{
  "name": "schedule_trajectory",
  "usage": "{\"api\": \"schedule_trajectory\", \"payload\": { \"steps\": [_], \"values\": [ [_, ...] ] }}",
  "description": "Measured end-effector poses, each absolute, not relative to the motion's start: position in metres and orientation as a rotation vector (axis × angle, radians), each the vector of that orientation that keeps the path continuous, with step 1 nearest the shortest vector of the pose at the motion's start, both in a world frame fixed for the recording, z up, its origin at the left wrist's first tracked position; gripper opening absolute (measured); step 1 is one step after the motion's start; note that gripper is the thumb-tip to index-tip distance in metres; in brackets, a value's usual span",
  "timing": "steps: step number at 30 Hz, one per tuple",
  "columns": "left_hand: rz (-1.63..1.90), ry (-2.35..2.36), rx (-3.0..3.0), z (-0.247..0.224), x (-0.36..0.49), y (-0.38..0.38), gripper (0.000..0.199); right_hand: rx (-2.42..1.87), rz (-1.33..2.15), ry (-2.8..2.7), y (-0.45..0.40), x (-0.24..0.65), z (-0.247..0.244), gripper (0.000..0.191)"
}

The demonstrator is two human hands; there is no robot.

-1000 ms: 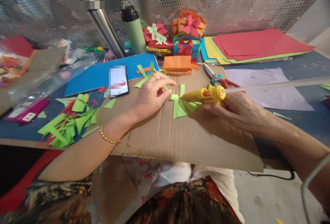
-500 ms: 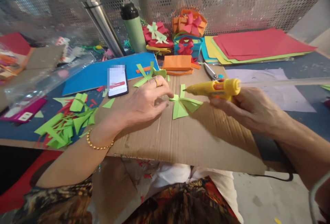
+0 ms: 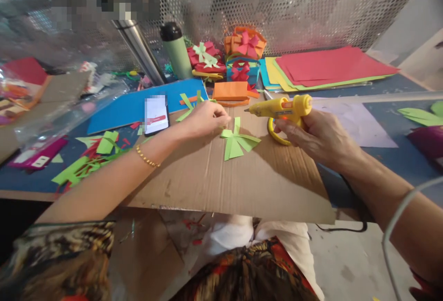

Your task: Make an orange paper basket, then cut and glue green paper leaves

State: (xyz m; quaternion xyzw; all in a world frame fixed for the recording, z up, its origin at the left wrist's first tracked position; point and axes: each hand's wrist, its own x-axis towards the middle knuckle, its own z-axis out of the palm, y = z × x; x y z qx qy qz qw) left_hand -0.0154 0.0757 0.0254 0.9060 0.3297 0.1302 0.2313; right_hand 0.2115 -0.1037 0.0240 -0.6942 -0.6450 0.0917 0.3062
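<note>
A yellow glue gun [image 3: 294, 106] is gripped in my right hand [image 3: 320, 137], its nozzle pointing left above the cardboard. Below and left of the nozzle, a light green paper bow [image 3: 238, 140] lies on the cardboard, its strips fanned out. My left hand [image 3: 206, 118] is just up and left of the bow, apart from it, with thumb and fingers pinched together. Anything between those fingertips is too small to make out. Scissors with a yellow handle [image 3: 271, 131] lie partly hidden behind the glue gun and my right hand.
Cardboard [image 3: 207, 181] covers the table's front. A phone [image 3: 156, 115] leans near green paper scraps [image 3: 81, 165]. Behind are a green bottle [image 3: 176, 51], an orange folded paper piece [image 3: 230, 91], small paper bags [image 3: 245, 45] and red sheets [image 3: 332, 65]. A grey cable [image 3: 392, 227] hangs at right.
My left hand has come off the bow's left strip, and its fingers have closed into a pinch. The glue gun has shifted slightly, and the scissors' yellow handle now shows.
</note>
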Motion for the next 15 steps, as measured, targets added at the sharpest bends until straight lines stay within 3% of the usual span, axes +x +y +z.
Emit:
{"api": "schedule_trajectory", "payload": {
  "steps": [6, 11, 15],
  "values": [
    [0.033, 1.072, 2.541, 0.032, 0.028, 0.087, 0.051, -1.786, 0.253, -1.723, -0.102, 0.214, 0.025, 0.038],
    [-0.046, 1.007, 2.460, 0.040, 0.030, 0.079, 0.042, -1.744, 0.283, -1.671, -0.103, 0.207, 0.033, 0.036],
    [-0.064, 0.947, 2.327, 0.044, 0.021, 0.074, 0.027, -1.829, 0.352, -1.628, -0.102, 0.198, 0.040, 0.046]
  ]
}}
